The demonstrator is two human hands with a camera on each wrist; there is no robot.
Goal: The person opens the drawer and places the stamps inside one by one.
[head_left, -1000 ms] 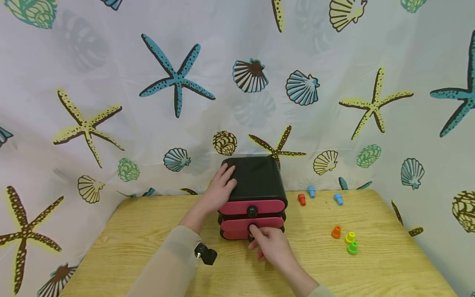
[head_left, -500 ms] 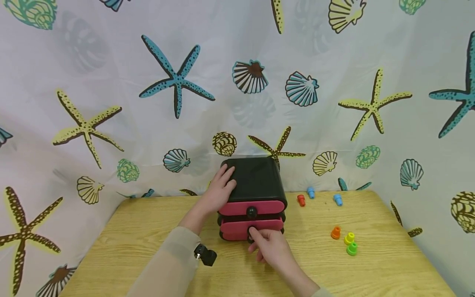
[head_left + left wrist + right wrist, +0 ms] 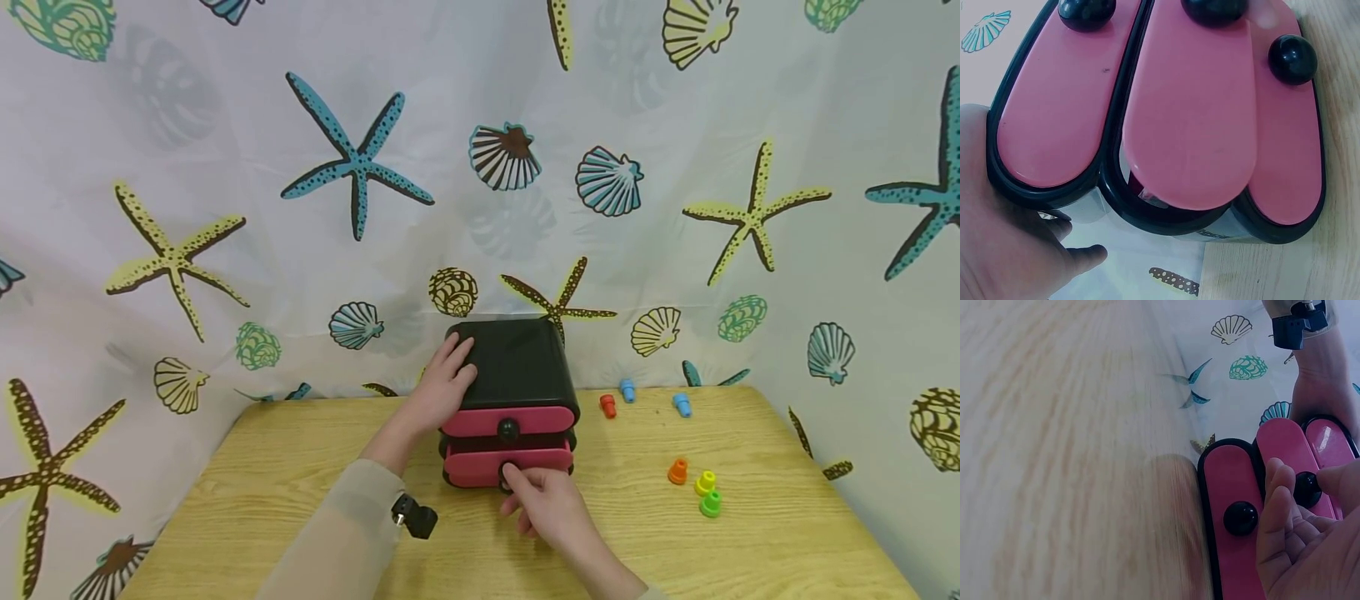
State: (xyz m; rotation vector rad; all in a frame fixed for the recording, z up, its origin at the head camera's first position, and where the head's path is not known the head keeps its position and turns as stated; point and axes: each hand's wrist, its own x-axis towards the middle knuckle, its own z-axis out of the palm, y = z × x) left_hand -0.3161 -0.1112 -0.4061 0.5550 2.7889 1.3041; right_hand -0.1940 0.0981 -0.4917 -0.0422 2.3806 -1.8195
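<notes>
A small black drawer cabinet with three pink drawer fronts stands toward the back of the table. Its middle drawer sticks out past the top and bottom ones, and a dark gap shows above its front in the head view. My left hand rests on the cabinet's top left edge, fingers spread over the top. With thumb and fingers, my right hand pinches the round black knob of the middle drawer. The bottom drawer is mostly hidden in the head view but shows in both wrist views.
Right of the cabinet lie small plastic pegs: a red peg and two blue pegs, one near the wall. Closer in stand an orange peg, a yellow peg and a green peg. A patterned curtain surrounds the wooden table.
The middle drawer has slid out a little toward me, with my right hand moving back along with its knob. The gap above it has grown. My left hand stays on the cabinet.
</notes>
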